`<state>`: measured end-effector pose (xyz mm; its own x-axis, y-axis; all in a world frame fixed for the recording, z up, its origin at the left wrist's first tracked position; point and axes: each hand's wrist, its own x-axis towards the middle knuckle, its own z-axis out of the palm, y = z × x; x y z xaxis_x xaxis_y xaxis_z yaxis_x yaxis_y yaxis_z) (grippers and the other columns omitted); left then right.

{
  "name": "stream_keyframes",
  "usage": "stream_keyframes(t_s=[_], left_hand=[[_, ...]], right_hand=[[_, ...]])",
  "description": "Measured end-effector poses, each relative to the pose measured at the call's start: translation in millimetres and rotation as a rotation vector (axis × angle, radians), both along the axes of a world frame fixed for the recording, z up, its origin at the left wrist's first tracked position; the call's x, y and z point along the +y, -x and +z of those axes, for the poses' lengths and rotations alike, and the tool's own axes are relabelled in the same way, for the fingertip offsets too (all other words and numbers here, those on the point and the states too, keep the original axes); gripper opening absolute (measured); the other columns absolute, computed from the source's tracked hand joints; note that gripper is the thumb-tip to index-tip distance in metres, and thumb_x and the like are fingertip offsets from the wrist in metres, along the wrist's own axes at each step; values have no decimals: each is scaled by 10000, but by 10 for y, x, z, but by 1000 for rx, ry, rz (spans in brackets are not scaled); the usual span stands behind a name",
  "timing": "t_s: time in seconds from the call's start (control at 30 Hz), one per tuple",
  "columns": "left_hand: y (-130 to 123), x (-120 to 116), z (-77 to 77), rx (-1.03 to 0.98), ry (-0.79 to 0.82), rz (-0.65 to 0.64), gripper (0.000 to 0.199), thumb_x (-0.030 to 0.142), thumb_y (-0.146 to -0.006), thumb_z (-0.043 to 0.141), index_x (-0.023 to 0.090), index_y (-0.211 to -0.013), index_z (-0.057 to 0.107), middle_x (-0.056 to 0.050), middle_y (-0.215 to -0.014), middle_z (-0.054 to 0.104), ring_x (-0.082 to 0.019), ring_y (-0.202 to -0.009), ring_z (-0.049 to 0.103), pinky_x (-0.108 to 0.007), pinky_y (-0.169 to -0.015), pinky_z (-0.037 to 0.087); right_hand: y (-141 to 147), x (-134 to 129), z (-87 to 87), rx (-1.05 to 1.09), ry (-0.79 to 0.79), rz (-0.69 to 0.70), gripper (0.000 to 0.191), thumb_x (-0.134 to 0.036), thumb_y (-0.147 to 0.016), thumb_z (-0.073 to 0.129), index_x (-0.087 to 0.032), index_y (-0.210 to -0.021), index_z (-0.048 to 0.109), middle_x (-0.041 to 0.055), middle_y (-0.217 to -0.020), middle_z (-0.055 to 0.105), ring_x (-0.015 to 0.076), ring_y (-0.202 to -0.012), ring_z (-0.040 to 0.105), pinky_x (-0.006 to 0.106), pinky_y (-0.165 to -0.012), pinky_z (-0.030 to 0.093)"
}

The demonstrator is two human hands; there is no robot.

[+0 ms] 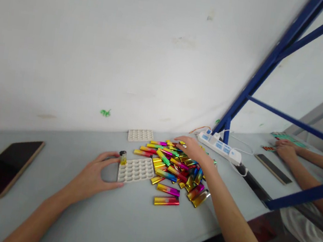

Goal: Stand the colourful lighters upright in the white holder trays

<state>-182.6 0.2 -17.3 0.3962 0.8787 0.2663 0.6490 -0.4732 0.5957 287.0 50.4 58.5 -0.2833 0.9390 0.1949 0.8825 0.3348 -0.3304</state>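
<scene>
Left hand [94, 177]: thumb and fingers spread wide along the left edge of a pale rectangular tray with rows of hollows [137, 171].
Right hand [192, 149]: bent over the pile's far side; cannot tell whether it grips anything.
Standing lighter [123, 159]: yellow, dark-topped, upright in the tray's far-left corner, by the left fingertips.
Pile: glossy multicoloured metallic lighters [177, 173], right of the tray.
Risk: a finger's nudge could topple the upright one.
Room: grey tabletop [64, 156] open leftward; white power strip [219, 145] bounds the right.

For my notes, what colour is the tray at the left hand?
Off-white tray, seen in the head view.
</scene>
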Motion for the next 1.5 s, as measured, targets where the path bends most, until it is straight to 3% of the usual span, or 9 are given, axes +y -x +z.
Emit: stream_keyframes(t_s=[0.23, 0.43, 0.7, 0.8, 0.9, 0.97, 1.1, 1.33, 1.5], left_hand=[[-5, 15, -53, -16, -47, -12, 806, 853, -839, 1059, 309, -1426, 965, -146, -1669, 870, -466, -1504, 868, -639, -1385, 692], [-42, -2, 26, 3, -28, -31, 778, 774, -852, 1079, 300, -1454, 942, -131, -1661, 864, -446, -1538, 847, -613, -1414, 668], [-78, -38, -5, -31, -21, -21, 787, 724, -820, 1121, 290, -1449, 933, -164, -1707, 845, -460, -1555, 837, -622, -1423, 655], [-97, -57, -23, -30, -24, -2, 803, 700, -793, 1139, 288, -1450, 930, -170, -1731, 832, -478, -1584, 818, -624, -1428, 649], [-105, -72, -22, -26, -27, -2, 810, 697, -793, 1139, 280, -1454, 926, -176, -1723, 836, -482, -1580, 819, -619, -1416, 659], [-103, -79, -13, -26, -33, -5, 803, 705, -798, 1136, 288, -1451, 924, -170, -1712, 842, -476, -1565, 827, -620, -1408, 667], [-96, -88, 10, -19, -30, -10, 794, 720, -807, 1132, 290, -1441, 926, -165, -1707, 840, -474, -1567, 826, -623, -1416, 661], [-93, -99, 32, -32, -3, -14, 786, 703, -806, 1140, 298, -1443, 921, -154, -1721, 839, -474, -1584, 818, -630, -1428, 652], [-92, -117, 62, -1, 7, -12, 786, 661, -798, 1152, 305, -1457, 912, -145, -1730, 839, -453, -1607, 805, -609, -1449, 630]], right_hand=[[191, 94, 129, -47, 59, -18, 216, -37, -1033, 906, -215, -1124, 988, 88, -1064, 954, 269, -1033, 894, 371, -1076, 662], [270, 16, 108, -62, 65, -75, 251, -14, -1106, 820, -186, -1188, 984, 138, -1271, 931, 218, -1037, 876, 323, -1113, 646], [374, -11, 124, -27, -47, -187, 379, -110, -1238, 584, -154, -1400, 924, 211, -1351, 938, 304, -1262, 862, 384, -1181, 611], [419, 35, 196, 216, -86, -187, 416, -267, -1258, 561, -169, -1455, 914, 136, -1124, 931, 282, -1002, 858, 399, -1042, 653], [616, 15, 253, 698, -7, -52, 478, -613, -1128, 800, -214, -1347, 944, -5, -781, 788, 241, -740, 723, 395, -851, 638], [839, -60, 252, 974, 89, 33, 577, -733, -922, 1001, -251, -1235, 948, -19, -803, 799, 229, -777, 713, 389, -837, 636], [1317, -296, 136, 1298, 344, 80, 643, -705, -687, 1204, -251, -1056, 937, 34, -958, 878, 243, -924, 785, 396, -894, 655], [1638, -551, -91, 1435, 547, 101, 777, -785, -700, 1195, -267, -1231, 962, 14, -1023, 860, 225, -939, 759, 366, -866, 640], [1660, -625, -136, 1310, 578, 158, 784, -959, -798, 1061, -250, -1076, 877, 9, -851, 796, 226, -793, 732, 365, -765, 597]])
